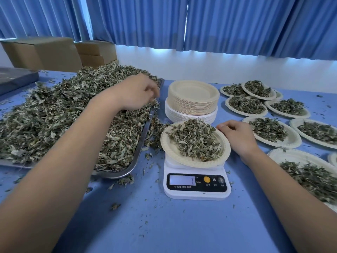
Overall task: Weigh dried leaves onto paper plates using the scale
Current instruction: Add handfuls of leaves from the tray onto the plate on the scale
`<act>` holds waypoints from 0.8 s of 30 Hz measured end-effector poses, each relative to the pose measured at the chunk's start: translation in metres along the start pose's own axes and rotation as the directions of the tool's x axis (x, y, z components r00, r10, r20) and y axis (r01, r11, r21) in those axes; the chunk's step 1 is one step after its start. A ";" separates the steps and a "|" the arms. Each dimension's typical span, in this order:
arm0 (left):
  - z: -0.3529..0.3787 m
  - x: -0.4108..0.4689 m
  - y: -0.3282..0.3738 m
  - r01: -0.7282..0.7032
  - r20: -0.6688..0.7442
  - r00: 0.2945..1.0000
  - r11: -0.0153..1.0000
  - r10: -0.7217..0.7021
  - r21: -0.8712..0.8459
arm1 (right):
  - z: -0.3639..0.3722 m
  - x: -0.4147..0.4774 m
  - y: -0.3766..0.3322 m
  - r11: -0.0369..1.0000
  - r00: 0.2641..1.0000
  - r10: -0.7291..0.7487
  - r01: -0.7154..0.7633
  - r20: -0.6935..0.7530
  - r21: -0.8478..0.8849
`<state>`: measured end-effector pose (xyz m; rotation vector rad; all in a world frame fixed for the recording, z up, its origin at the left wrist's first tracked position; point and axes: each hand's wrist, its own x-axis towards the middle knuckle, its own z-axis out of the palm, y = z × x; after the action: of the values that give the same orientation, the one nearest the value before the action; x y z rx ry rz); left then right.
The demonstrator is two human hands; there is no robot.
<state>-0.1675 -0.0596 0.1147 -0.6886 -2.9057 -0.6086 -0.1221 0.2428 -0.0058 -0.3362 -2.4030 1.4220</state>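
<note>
Starting with the hands, where is the left hand [135, 92]?

Out over the heap of dried leaves [63, 115], at its far right side. The fingers curl downward into the leaves, but they are blurred, so I cannot tell whether they have hold of anything.

And the right hand [235, 136]?

Low on the table, just beside the plate on the scale [169, 150]. Knuckles up, fingers curled, with the tips touching the plate's right rim. Whether they pinch that rim or only rest against it, I cannot tell.

What is on that plate?

A mound of leaves [197, 139] that covers most of it. The plate sits tilted on the white scale [196, 190], its near-left rim higher. The display [182, 180] shows a single digit that looks like a 7.

Where does the heap sit?

On a metal tray [138, 152] left of the scale. It spills over the tray's edges, and crumbs lie scattered on the blue table [164, 225].

Behind the scale?

A stack of empty plates [193, 99], tan ones on top of white ones.

To the right?

Filled plates [271, 132] in overlapping rows, each carrying a portion of leaves.

Further back?

Cardboard boxes [45, 52] at the far left and blue curtains [218, 24] along the wall.
</note>
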 end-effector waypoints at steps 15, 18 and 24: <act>0.055 0.008 0.023 -0.064 0.349 0.936 0.996 0.038 0.064 | -0.054 -0.024 -0.044 0.946 0.898 0.176 -0.041 0.404 -0.322; 0.058 0.009 0.023 -0.040 0.317 0.948 0.999 0.027 0.035 | -0.052 -0.031 -0.051 0.938 0.892 0.133 0.027 0.432 -0.346; 0.055 0.010 0.018 -0.022 0.327 0.945 1.000 0.023 -0.006 | -0.035 -0.044 -0.075 0.905 0.878 -0.382 0.419 0.288 -0.076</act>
<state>-0.1682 -0.0185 0.0727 -0.9015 -3.1930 -0.5400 -0.0711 0.2191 0.0690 0.3372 -2.5858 1.1750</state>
